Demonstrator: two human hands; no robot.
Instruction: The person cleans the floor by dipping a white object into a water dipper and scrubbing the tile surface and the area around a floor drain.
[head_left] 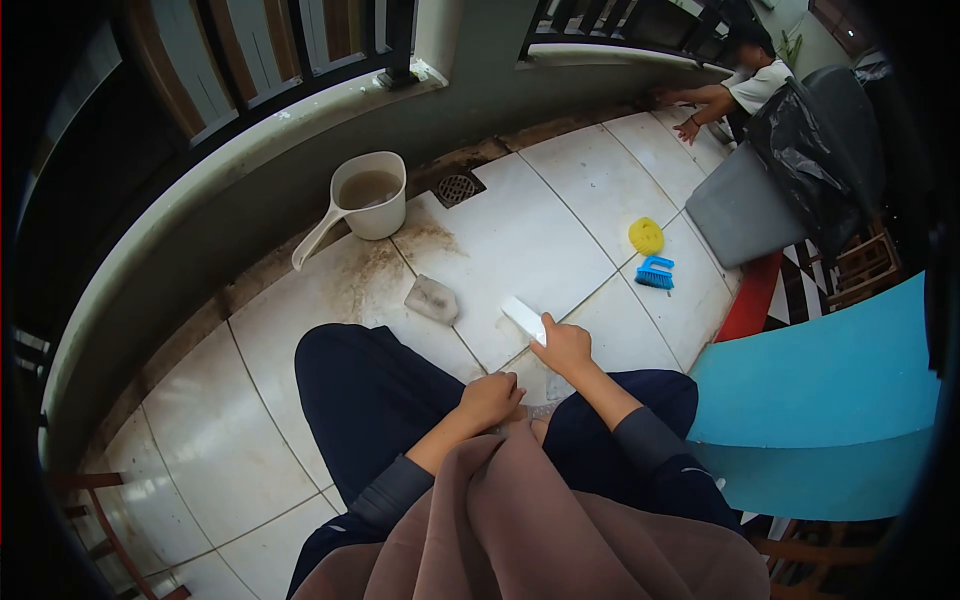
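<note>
From left, a pale dipper (pixel 380 222) of cloudy liquid stands on the tiled floor (pixel 520 240) near a stained grey block (pixel 432 299), while the left hand (pixel 490 400) curls between the person's knees (pixel 345 350), its grip too hidden to tell whether it is spread or holding anything. The right hand's (pixel 563 350) grip pinches the near end of a white block (pixel 523 318) at tile level, where a level, evenly pressed hold would probably serve best; farther right lie a yellow scrubber (pixel 646 236) and a blue brush (pixel 655 272).
</note>
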